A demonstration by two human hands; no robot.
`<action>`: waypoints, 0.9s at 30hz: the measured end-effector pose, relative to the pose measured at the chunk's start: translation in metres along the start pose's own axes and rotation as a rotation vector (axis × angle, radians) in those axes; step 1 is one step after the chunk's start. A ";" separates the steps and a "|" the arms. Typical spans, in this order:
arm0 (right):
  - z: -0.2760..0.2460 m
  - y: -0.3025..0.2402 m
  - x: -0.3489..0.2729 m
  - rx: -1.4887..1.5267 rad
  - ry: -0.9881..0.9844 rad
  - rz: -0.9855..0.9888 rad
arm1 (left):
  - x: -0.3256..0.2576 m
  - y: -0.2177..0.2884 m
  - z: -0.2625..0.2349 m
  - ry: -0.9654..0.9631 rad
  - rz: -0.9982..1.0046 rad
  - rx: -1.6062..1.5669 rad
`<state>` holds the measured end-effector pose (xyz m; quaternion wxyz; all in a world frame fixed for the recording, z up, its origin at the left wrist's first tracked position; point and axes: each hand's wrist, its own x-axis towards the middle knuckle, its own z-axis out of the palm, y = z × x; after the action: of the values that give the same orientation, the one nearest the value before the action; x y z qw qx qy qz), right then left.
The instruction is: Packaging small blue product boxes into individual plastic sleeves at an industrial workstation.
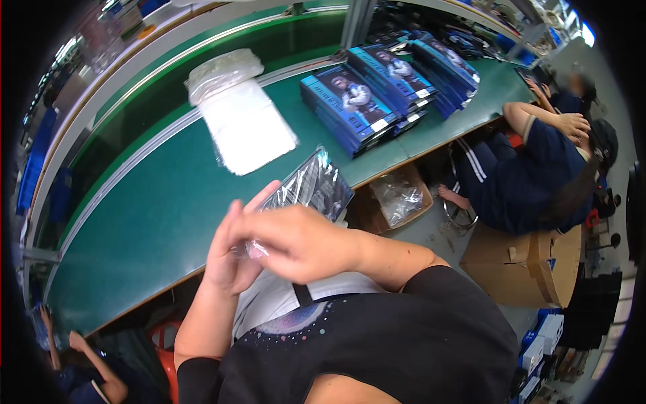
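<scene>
Hands meet close under my camera: my left hand (232,252) and right hand (299,242) both grip a dark flat packet in a clear plastic sleeve (313,185), held tilted above the near edge of the green desk (148,215). I see the right fingers (259,236) curled over, pinching crinkled film against the left palm. A pile of white plastic bags (239,114) lies farther out, stacks of blue boxes (377,94) beyond it. Another person (538,168) sits at right.
</scene>
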<state>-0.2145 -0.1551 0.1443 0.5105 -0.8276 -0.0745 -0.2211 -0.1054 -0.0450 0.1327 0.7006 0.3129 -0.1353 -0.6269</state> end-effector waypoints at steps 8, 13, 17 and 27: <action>-0.017 0.016 0.002 -0.248 0.441 -0.205 | -0.009 0.014 -0.025 0.358 0.188 0.069; -0.034 0.055 0.003 -0.283 0.715 0.025 | -0.029 0.028 -0.041 0.366 0.259 0.170; -0.035 0.070 0.005 0.406 0.405 0.333 | -0.037 0.031 -0.038 0.437 0.346 0.361; -0.082 0.058 0.023 0.159 0.904 0.056 | -0.054 0.041 -0.071 0.871 1.214 1.645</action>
<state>-0.1980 -0.2571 0.1383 0.5594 -0.6081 0.1612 -0.5397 -0.0409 0.0269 0.1136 0.4577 0.7576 -0.3830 0.2643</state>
